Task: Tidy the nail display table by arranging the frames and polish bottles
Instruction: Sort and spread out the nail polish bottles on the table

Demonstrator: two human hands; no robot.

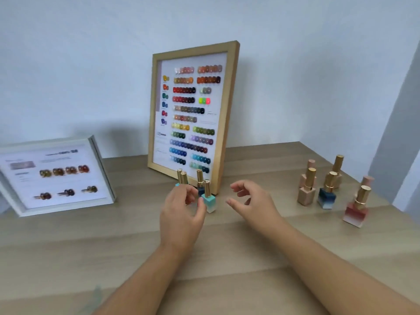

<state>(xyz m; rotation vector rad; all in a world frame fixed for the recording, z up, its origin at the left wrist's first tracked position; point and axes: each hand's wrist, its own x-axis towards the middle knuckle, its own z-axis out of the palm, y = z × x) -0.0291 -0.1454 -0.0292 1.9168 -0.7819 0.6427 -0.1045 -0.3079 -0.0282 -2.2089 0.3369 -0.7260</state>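
Teal bottle [209,202] — between curled hands [181,214].

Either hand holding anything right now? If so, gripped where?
Right hand: nothing, fingers loosely curled. Left hand: thumb against the body of the turquoise bottle, fingers curled among the other bottles; whether it actually grips one cannot be told.
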